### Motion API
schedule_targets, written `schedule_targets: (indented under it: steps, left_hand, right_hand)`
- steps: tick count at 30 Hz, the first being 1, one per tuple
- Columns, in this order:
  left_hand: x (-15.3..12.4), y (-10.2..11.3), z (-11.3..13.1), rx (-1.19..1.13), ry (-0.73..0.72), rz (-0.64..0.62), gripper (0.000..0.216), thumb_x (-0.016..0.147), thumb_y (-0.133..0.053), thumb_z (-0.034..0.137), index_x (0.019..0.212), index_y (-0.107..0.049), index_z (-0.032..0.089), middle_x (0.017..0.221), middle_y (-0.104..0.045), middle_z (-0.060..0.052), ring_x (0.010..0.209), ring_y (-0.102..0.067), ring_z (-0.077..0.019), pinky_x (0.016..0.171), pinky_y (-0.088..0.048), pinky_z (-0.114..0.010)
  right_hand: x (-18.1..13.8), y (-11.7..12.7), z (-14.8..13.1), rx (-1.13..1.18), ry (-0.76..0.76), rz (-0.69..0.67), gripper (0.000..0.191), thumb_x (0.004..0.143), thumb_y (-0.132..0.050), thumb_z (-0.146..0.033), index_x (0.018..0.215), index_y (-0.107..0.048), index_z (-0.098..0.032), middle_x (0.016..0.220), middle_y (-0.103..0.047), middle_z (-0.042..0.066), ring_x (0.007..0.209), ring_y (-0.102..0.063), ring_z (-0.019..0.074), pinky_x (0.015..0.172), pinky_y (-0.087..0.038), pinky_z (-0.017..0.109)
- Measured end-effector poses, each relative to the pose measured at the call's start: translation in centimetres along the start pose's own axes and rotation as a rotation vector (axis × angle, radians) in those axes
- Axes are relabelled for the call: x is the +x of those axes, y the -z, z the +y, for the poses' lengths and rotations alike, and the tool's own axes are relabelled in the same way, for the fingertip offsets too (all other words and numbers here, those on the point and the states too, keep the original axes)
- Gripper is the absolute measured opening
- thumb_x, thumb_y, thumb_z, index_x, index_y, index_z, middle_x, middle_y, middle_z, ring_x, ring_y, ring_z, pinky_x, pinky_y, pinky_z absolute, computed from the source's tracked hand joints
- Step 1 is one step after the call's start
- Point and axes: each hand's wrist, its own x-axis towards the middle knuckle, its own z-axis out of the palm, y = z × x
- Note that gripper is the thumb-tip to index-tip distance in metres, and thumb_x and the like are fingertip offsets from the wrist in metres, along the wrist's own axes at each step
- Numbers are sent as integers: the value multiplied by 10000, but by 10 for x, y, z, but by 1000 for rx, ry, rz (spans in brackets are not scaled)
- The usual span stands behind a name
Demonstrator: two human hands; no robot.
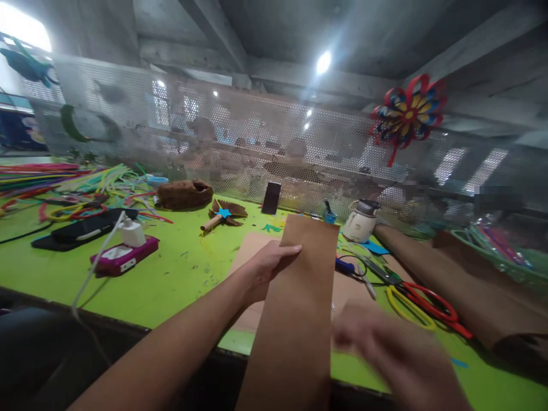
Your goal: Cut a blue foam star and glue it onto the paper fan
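Note:
A long strip of brown kraft paper (302,302) stands tilted toward me, its lower end running out of view over the table's front edge. My left hand (269,264) is closed on the strip's left edge, thumb in front and fingers behind. On the strip's right side my right hand (368,334) is smeared by motion, close to the paper edge; whether it touches or grips cannot be made out. Beneath the strip lies a flat tan sheet (248,251). Red-handled scissors (432,302) and yellow-handled scissors (409,308) rest right of my right hand.
On the green table (180,285) are a purple power strip (126,257), a brown pouch-like thing (184,194), a paper piece with a blue star (223,213), a phone (271,198) and a white jug (360,222). Rolled brown paper (462,285) lies right. A perforated panel (265,137) stands behind.

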Motion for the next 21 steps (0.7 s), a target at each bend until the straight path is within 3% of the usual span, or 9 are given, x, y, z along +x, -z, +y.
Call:
schedule_targets:
  steps: [1,2,3,6,9,13,17,21]
  left_hand:
    - [-2,-2,1,1,-15,-19,369,680,-712,266,1006,-654,103,1014,-679,-153,873,-647,-265,816,-478,-373]
    - [-4,-4,2,5,-27,-34,364,682,-709,268,1002,-656,100,1010,-680,-154,868,-647,-267,809,-480,-373]
    - [-5,-6,3,13,-36,-49,354,682,-707,266,987,-660,92,986,-685,-158,851,-650,-268,796,-484,-375]
    - [-7,-10,-1,34,-75,-82,341,695,-687,263,973,-663,67,979,-682,-178,847,-649,-279,790,-484,-382]
    - [-6,-13,-10,66,-90,-88,365,720,-659,299,984,-661,48,977,-677,-199,833,-650,-291,783,-481,-398]
    - [-7,-13,-13,174,-122,-128,364,703,-684,281,995,-668,64,967,-680,-178,849,-642,-280,775,-476,-373]
    - [-7,-10,5,246,-204,-134,313,756,-635,281,1023,-672,122,981,-682,-120,904,-620,-234,822,-446,-330]
    - [-6,-8,17,451,-213,-84,201,735,-668,289,869,-719,149,806,-695,-63,702,-605,-149,688,-443,-255]
  right_hand:
    - [13,15,15,-29,-54,173,174,905,-466,-310,924,-607,-209,899,-623,37,853,-570,173,756,-461,307]
    - [27,27,32,-32,-188,571,169,867,-530,-336,802,-616,-205,768,-611,11,780,-561,164,727,-447,285]
    - [41,35,48,43,-298,721,186,809,-600,-381,792,-630,-199,733,-603,2,737,-548,160,699,-438,273]
    - [78,40,88,204,-329,595,337,767,-611,-467,896,-669,-162,727,-640,32,665,-566,178,580,-461,287]
    - [92,25,109,334,-317,497,311,763,-625,-445,854,-700,-157,693,-663,35,674,-604,196,621,-491,316]
    - [83,7,115,420,-302,477,226,783,-623,-397,869,-714,-208,755,-684,13,765,-606,191,701,-484,307]
    - [69,4,111,429,-326,377,172,775,-647,-347,829,-729,-205,747,-679,13,756,-590,184,692,-459,284]
    - [63,3,104,398,-347,299,183,774,-641,-354,738,-716,-191,696,-656,10,714,-574,178,662,-443,279]
